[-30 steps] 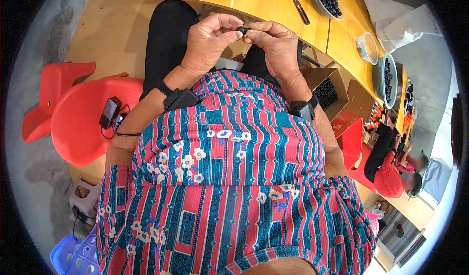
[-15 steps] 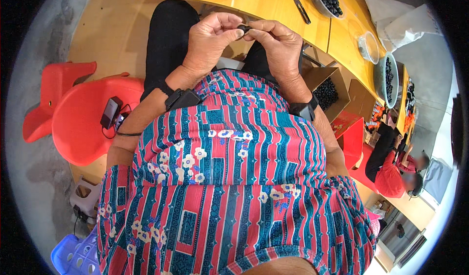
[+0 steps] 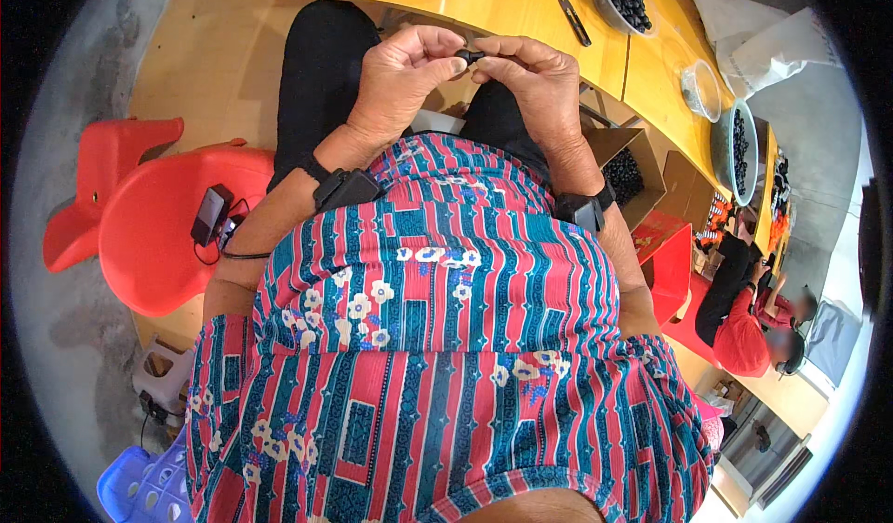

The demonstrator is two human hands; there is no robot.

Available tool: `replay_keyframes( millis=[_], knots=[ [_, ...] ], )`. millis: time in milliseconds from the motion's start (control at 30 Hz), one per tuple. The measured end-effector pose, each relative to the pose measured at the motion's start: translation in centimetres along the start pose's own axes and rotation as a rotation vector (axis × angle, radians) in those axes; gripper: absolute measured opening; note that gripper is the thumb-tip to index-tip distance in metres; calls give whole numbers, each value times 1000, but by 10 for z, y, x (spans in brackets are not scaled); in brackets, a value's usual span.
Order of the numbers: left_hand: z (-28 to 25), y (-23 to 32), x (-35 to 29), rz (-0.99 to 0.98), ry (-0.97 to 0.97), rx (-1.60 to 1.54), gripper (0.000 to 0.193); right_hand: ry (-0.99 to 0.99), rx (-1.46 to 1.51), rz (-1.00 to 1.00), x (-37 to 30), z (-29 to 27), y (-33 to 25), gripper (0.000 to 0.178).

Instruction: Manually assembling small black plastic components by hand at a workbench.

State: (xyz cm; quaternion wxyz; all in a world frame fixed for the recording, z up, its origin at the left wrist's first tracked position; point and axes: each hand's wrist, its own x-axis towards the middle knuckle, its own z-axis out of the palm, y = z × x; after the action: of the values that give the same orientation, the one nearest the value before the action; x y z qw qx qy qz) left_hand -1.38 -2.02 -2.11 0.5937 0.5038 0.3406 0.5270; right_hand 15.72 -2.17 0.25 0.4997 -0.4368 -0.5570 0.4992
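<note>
Well, your left hand [image 3: 395,81] and right hand [image 3: 541,88] pinch 1 small black piece [image 3: 471,57] between them, near the yellow desk [image 3: 521,13].

The place looks like a small workshop. At one o'clock a yellow table [image 3: 549,2] bears snips [image 3: 574,19] and a bowl [image 3: 605,12] of small black parts [image 3: 628,4]; at two o'clock a carton [image 3: 651,186] holds plenty more. Near three o'clock lie black and orange pieces [image 3: 779,193], and towards four other people [image 3: 741,337] sit.
</note>
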Motion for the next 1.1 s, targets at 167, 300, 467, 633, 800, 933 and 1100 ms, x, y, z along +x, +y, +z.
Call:
replay_keyframes(
  millis=[167,300,467,633,800,933,1100],
  knots=[
    [0,-1,1,4,-9,2,19,-22,103,84,1,-1,0,13],
    [-2,-1,1,-1,-6,-19,18,18,66,63,-1,6,-3,10],
    [-1,0,1,3,-6,25,18,93,-145,-107,-4,13,5,6],
    [-1,-4,0,52,8,65,18,155,-250,-214,-6,17,9,3],
    [-3,-6,-2,11,-15,55,18,51,-10,-3,-5,8,3,3],
    [-2,-7,-4,3,-46,38,19,-45,177,166,-4,-1,7,7],
    [0,-9,-6,-3,-61,-24,20,-71,298,233,-6,-5,17,9]
  ],
)
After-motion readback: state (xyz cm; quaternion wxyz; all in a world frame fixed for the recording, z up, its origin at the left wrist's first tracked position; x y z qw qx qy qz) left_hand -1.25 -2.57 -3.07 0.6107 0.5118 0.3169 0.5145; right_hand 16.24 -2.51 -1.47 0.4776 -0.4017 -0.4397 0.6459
